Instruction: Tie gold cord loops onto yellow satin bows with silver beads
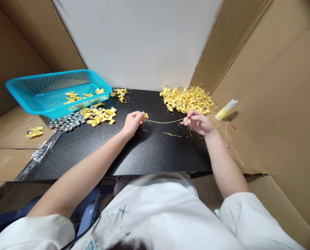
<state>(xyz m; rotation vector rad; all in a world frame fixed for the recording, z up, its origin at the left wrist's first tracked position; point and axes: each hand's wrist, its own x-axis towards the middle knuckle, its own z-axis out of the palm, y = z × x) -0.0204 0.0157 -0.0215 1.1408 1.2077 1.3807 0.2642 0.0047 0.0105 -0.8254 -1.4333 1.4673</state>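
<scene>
My left hand (134, 123) is closed in a pinch on a small silver bell with a yellow ribbon bow (145, 115), mostly covered by the fingers. From it a thin yellow elastic cord (162, 122) stretches across to my right hand (199, 123), sagging slightly. The thumb and forefinger of that hand pinch the cord's far end. Below the cord, a loose yellow thread scrap (172, 134) lies on the black tabletop (155, 156). Just behind my right hand is a large heap of yellow bows with cords (187, 99).
At left stands a blue basket (40, 111) with some bows inside. Silver bells (67, 121) and yellow bows (102, 116) lie before it; a few corded bows (120, 93) sit behind. A yellow-and-white tube (226, 109) stands at right by the cardboard wall (282, 104).
</scene>
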